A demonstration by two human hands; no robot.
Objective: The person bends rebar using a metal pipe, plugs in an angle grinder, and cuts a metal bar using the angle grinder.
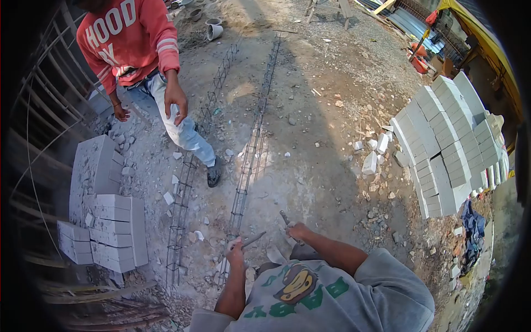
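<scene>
My left hand is closed around a short, dark, stick-like tool whose end points up to the right. In my right hand is another short tool with a dark handle, its end pointing away from me. What kind of tools these are I cannot make out. Just below and between the hands shows a pale, flat piece, partly hidden by my shirt. A long steel rebar cage lies on the ground ahead, its near end beside my left hand.
A second rebar cage lies further left. Stacked pale blocks stand left and right. A person in a red hoodie stands at upper left, hands free. Buckets and rubble lie further off.
</scene>
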